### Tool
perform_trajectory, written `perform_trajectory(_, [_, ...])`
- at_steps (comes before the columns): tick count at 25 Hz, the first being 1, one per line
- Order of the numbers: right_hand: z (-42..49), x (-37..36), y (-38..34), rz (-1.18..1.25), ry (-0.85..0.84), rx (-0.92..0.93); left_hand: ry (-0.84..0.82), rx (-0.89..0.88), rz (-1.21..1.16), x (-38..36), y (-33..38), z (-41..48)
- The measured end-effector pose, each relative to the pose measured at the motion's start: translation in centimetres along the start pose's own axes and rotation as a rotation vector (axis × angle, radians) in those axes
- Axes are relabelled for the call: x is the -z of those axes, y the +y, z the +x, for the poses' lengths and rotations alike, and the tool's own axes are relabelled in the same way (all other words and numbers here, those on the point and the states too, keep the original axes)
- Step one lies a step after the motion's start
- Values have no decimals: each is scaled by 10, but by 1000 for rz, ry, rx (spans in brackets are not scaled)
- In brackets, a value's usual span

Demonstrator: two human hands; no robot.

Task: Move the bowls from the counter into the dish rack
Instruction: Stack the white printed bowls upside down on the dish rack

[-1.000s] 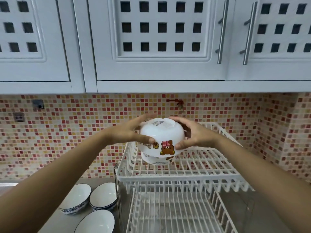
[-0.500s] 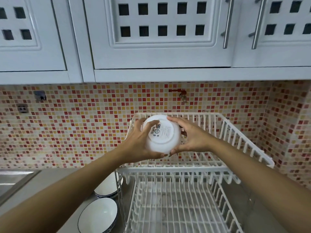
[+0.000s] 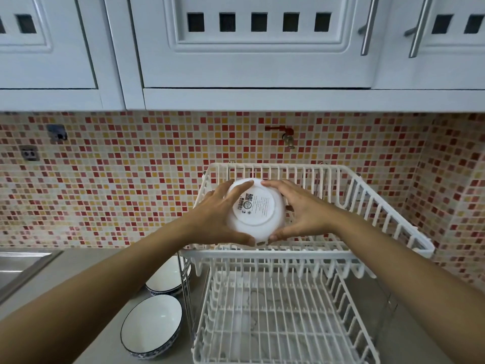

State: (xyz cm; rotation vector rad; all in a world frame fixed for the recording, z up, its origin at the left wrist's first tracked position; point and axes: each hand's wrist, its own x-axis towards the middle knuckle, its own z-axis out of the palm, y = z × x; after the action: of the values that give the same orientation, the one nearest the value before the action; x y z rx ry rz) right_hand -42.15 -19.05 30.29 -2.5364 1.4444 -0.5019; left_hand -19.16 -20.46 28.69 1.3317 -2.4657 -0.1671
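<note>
An upside-down white bowl (image 3: 256, 210) with a printed label on its base is held inside the upper tier of the white wire dish rack (image 3: 367, 203). My left hand (image 3: 217, 219) grips its left side and my right hand (image 3: 301, 214) grips its right side. Whether a second bowl is nested under it is hidden. The lower tier (image 3: 275, 319) of the rack holds nothing. On the grey counter left of the rack stand two blue-rimmed white bowls, one near (image 3: 152, 325) and one farther back (image 3: 168, 278), partly behind my left forearm.
A steel sink edge (image 3: 23, 264) lies at the far left. White cabinets (image 3: 249, 61) hang low above the rack. The mosaic tile wall carries a red valve (image 3: 284, 134) behind the rack and turns a corner at the right.
Both hands have carried the bowl down and forward into the upper tier, so its base now faces me. The view has tilted downward and shows more of the rack.
</note>
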Motion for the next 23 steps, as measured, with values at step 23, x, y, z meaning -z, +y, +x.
perform_trajectory(23, [129, -137, -257, 588, 508, -17, 610, 420, -237, 97, -160, -130])
